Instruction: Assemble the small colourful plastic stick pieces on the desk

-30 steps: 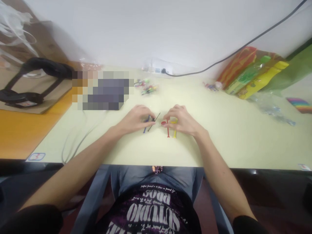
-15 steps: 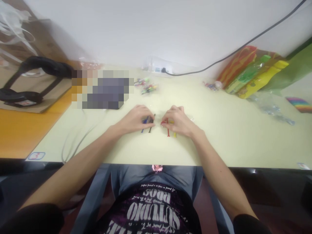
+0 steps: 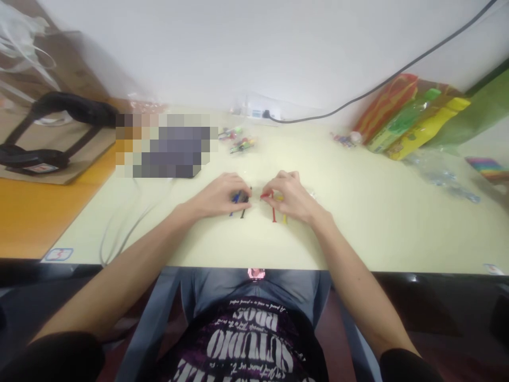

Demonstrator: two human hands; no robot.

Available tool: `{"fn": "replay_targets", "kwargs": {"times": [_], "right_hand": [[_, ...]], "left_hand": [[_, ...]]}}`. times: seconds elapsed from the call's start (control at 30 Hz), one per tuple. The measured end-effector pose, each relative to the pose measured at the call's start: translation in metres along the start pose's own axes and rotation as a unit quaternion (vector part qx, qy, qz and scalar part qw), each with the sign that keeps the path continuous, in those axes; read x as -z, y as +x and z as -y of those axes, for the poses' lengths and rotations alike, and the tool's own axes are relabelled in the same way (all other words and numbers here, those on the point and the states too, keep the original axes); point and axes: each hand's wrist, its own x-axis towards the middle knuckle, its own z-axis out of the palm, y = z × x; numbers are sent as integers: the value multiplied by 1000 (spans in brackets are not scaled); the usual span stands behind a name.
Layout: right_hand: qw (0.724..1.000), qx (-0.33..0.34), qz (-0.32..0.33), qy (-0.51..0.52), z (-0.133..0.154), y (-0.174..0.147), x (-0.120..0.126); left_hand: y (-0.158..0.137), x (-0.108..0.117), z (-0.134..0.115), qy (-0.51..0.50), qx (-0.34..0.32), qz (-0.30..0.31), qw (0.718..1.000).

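Note:
My left hand (image 3: 222, 195) is curled over a thin blue plastic stick (image 3: 231, 214) and a thin black plastic stick (image 3: 243, 214). Its thumb and fingertips close around the black one; the fingers partly hide both upper ends. To the right, my right hand (image 3: 289, 196) pinches a small red plastic piece (image 3: 267, 196) between thumb and fingertips. Below that hand, a red stick end (image 3: 274, 215) and a yellow stick (image 3: 284, 218) stick out toward me. Whether the red piece and the red stick end are one thing, I cannot tell. A small gap separates the two hands.
Small colourful plastic pieces (image 3: 242, 145) lie behind my hands on the pale table (image 3: 358, 228). A pixelated dark object (image 3: 175, 151) and white cables are at left, near a black-framed item (image 3: 51, 132). Bottle-shaped packages (image 3: 429, 130) and crumpled clear plastic (image 3: 441, 178) are at right.
Both hands stay in nearly the same place. The right fingertips have shifted slightly, and the red piece between them sits at a slightly different tilt.

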Motion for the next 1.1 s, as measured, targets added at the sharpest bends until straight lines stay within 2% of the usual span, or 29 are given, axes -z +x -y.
{"fn": "replay_targets", "kwargs": {"times": [0.13,0.4,0.7,0.87,1.0,1.1], "right_hand": [[1000,-1,-22,19,0,0,-1],[991,-21,-92,100,13,3,-10],[969,-58,-123,205,22,8,-21],[975,-41,-123,181,23,6,-15],[984,-47,-142,101,22,1,1],[996,-27,-88,-6,22,-5,12]], "left_hand": [[-1,1,0,-1,-7,-11,1000],[3,-3,-7,3,-49,-116,992],[3,-15,-11,57,-104,-168,979],[5,-14,-15,38,-100,-192,976],[5,-10,-14,-17,-59,-232,971],[3,-6,-14,-40,-21,-255,966]]}}
